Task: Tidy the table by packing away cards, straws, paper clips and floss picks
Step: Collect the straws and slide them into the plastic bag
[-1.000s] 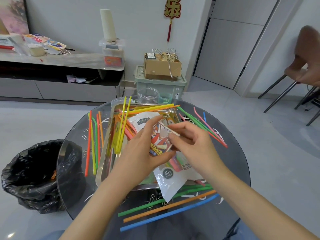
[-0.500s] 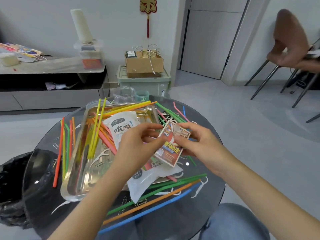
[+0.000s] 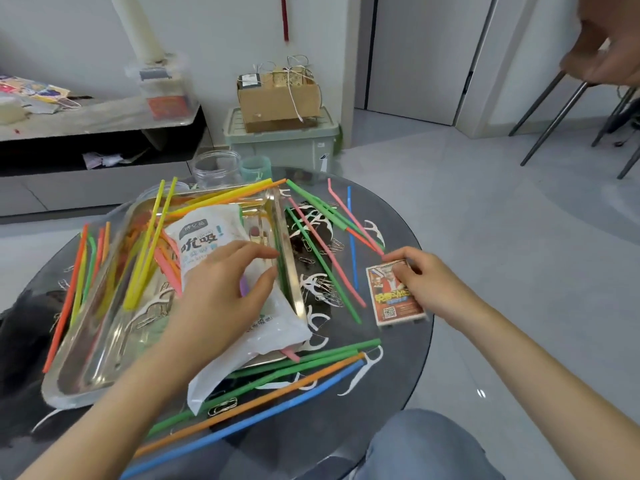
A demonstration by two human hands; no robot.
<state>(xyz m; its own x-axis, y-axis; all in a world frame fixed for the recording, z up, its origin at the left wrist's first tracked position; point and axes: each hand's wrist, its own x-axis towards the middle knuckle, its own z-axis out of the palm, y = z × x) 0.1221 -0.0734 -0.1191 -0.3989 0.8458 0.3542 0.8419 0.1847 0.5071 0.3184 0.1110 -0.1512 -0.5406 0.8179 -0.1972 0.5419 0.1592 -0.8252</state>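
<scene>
My right hand (image 3: 420, 280) grips the top of an orange card pack (image 3: 394, 299) at the right edge of the round glass table (image 3: 408, 358). My left hand (image 3: 225, 289) hovers with loosely spread fingers over a white straw bag (image 3: 204, 239) that lies across a metal tray (image 3: 100, 344); it holds nothing. Coloured straws lie in the tray (image 3: 145, 251), right of it (image 3: 325, 261) and along the front (image 3: 277, 382). White floss picks (image 3: 313, 285) and paper clips (image 3: 332, 296) are scattered between tray and card pack.
A clear jar (image 3: 216, 168) and a green cup (image 3: 255, 169) stand at the table's far edge. A black rubbish bag (image 3: 17, 327) sits left of the table. A green bin with a cardboard box (image 3: 277, 98) stands behind. A chair (image 3: 568, 98) is at the far right.
Both hands held the card pack over the tray; now only my right hand holds it, moved right and down to the table. My left hand let go and stays over the bag.
</scene>
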